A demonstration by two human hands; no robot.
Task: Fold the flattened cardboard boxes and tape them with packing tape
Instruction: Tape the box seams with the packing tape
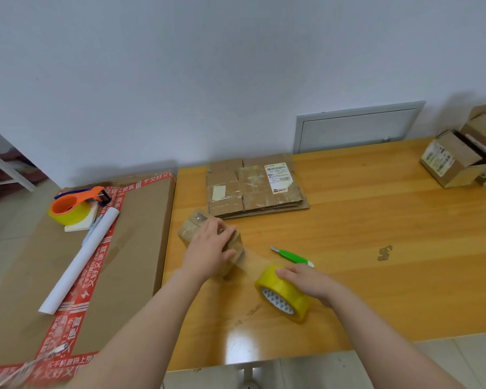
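Green knife (292, 256) lies near tape roll (278, 286) and box (192, 223).

Arms outstretched, left hand (212, 249) grips small box (192, 224), right hand (309, 279) holds tape roll (281, 300).

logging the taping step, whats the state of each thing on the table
small brown cardboard box: folded up, held by left hand
yellow roll of packing tape: gripped by right hand, clear strip pulled to the box
green utility knife: lying loose on wooden table
stack of flattened cardboard boxes: flat
cardboard boxes at far right: flaps open
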